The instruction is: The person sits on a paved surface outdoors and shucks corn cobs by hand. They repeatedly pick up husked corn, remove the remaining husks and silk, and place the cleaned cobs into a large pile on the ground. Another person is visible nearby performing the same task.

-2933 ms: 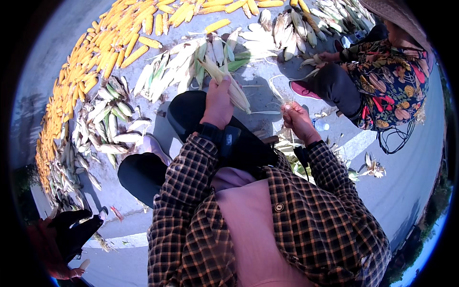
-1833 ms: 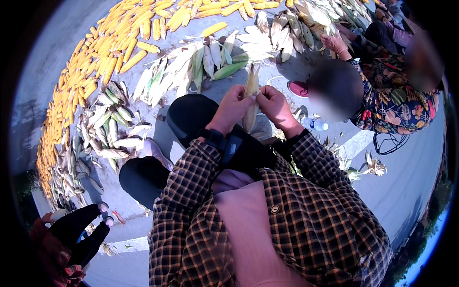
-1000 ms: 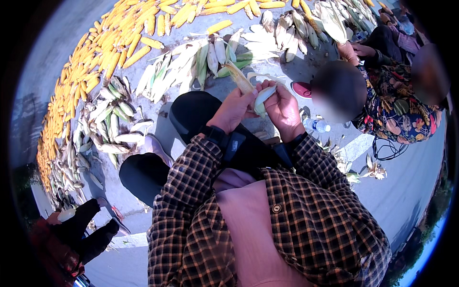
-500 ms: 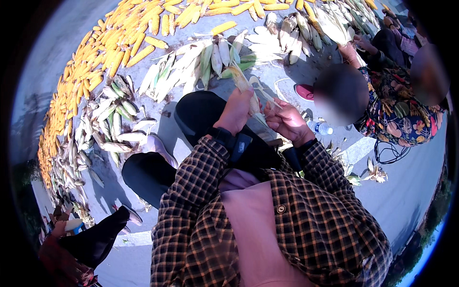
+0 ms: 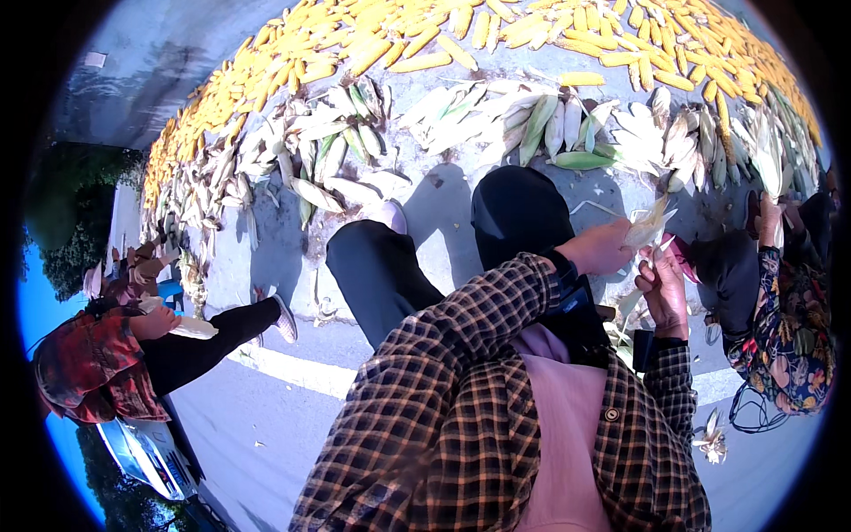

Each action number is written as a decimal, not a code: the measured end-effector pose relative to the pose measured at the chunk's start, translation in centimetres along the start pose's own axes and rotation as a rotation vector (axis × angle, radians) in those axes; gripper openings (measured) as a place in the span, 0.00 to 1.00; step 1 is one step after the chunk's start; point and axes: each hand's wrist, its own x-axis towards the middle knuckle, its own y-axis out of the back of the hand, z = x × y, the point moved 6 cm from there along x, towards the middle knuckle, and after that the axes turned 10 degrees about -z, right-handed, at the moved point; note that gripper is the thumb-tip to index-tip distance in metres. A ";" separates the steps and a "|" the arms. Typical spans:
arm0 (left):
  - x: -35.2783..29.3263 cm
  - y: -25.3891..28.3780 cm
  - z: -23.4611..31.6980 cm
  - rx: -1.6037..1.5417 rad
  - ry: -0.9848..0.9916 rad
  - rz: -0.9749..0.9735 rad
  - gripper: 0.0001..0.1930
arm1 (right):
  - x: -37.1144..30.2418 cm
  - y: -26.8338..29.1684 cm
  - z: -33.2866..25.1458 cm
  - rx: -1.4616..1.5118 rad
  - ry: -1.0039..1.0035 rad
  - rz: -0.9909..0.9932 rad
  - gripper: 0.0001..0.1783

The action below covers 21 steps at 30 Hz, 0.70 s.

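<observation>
A partly husked ear of corn [image 5: 648, 225] with pale, papery leaves is in my left hand [image 5: 599, 248], whose fingers are wrapped round it. Just below and to its right, my right hand [image 5: 663, 285] pinches strips of husk coming off the same ear. Both hands are to the right of my dark-trousered knee, above the pavement. How much of the cob is bare is hidden by fingers and leaves. Ahead of my knees lie unhusked ears of corn [image 5: 492, 120], pale and greenish, in a row of heaps.
Bare yellow cobs [image 5: 417, 64] cover a broad band of ground at the far side. On the right a co-worker in a flowered top [image 5: 789, 337] holds corn. Another person in a red patterned top [image 5: 97, 368] sits at the left. A parked car [image 5: 146, 457] stands behind that person.
The view has swung left, so the scene has slid rightward and the person and car at the left show more. Both my hands stay at the ear, its husk leaves now spread differently.
</observation>
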 end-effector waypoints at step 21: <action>-2.8 1.1 1.9 -0.238 -0.091 0.181 0.36 | 2.8 1.3 3.0 -0.283 -0.001 0.031 0.12</action>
